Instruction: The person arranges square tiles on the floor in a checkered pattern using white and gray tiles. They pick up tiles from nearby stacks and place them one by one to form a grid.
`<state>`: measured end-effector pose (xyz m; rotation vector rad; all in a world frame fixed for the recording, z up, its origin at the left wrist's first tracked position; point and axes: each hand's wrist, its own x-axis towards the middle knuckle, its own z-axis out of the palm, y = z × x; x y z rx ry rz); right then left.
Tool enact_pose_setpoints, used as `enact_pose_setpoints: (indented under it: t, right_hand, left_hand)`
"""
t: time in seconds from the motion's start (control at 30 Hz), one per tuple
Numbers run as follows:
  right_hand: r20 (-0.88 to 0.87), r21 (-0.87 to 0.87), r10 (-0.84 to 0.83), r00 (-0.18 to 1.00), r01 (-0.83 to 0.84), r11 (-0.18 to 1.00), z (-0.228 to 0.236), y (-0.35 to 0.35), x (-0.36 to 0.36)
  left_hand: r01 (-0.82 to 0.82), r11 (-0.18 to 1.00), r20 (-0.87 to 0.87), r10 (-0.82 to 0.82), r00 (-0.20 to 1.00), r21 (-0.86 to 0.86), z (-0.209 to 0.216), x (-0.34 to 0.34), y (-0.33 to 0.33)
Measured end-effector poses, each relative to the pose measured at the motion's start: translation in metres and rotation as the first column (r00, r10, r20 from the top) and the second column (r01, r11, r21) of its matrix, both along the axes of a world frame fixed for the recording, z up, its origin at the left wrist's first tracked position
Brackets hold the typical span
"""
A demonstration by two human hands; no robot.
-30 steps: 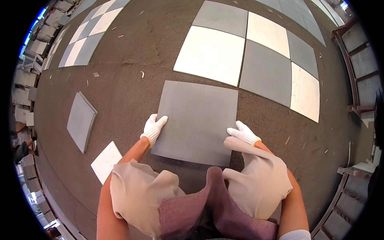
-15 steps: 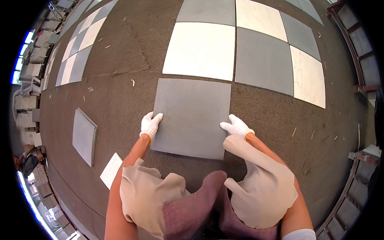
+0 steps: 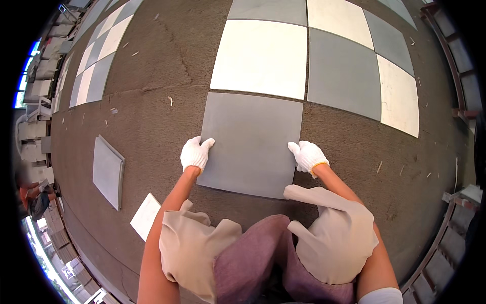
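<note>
Tile (image 3: 250, 144), grey and squarish with no clear long axis, sat between the gloved left hand (image 3: 195, 154) and right hand (image 3: 309, 156), neither plainly nearer, each grasping its own side edge; the far edge lay just beside a white tile (image 3: 259, 58).

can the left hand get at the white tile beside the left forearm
Probably not right now: the left hand holds the nearest large gray tile, though nothing visible blocks the white tile.

A head-worn fisheye looks down at both hands (image 3: 194, 153) and floor (image 3: 147, 124).
</note>
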<state>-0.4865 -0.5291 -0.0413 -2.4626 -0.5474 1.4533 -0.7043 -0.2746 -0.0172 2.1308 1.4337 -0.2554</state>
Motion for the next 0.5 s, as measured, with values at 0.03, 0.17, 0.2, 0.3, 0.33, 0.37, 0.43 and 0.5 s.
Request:
enact_pose_setpoints:
  t: [0.03,0.17,0.2,0.3,0.33,0.37,0.43,0.5]
  right_hand:
    - [0.037,-0.009,0.036,0.999,-0.036,0.999,-0.004,0.000,0.001]
    - [0.074,-0.086,0.146,0.987,-0.140,0.986,-0.003,0.008,0.004]
    - [0.055,-0.113,0.162,0.985,-0.155,0.981,0.000,0.010,0.004]
    - [0.108,-0.103,0.201,0.974,-0.190,0.976,0.004,0.008,0.004]
    - [0.128,-0.095,0.201,0.971,-0.190,0.977,0.003,0.006,0.004]
    - [0.148,-0.087,0.201,0.968,-0.189,0.978,0.002,0.004,0.003]
    - [0.133,-0.078,0.205,0.970,-0.196,0.977,0.006,0.007,0.003]
    - [0.063,-0.082,0.207,0.976,-0.202,0.976,0.013,0.011,0.007]
  left_hand:
    - [0.011,1.000,-0.017,-0.011,1.000,0.011,-0.001,-0.001,0.002]
    - [0.024,0.999,-0.059,-0.023,0.998,0.027,-0.007,-0.004,0.007]
    - [0.021,0.999,-0.062,-0.020,0.998,0.024,-0.006,-0.002,0.007]
    - [-0.009,1.000,-0.061,0.009,0.998,-0.007,0.000,0.003,0.006]
    - [-0.011,1.000,-0.077,0.010,0.997,-0.019,0.004,0.007,0.006]
    - [-0.013,0.999,-0.094,0.010,0.996,-0.031,0.007,0.010,0.005]
    - [0.004,1.000,-0.132,-0.006,0.991,-0.017,0.008,0.010,0.007]
    - [0.051,0.998,-0.174,-0.045,0.984,0.029,0.005,0.007,0.010]
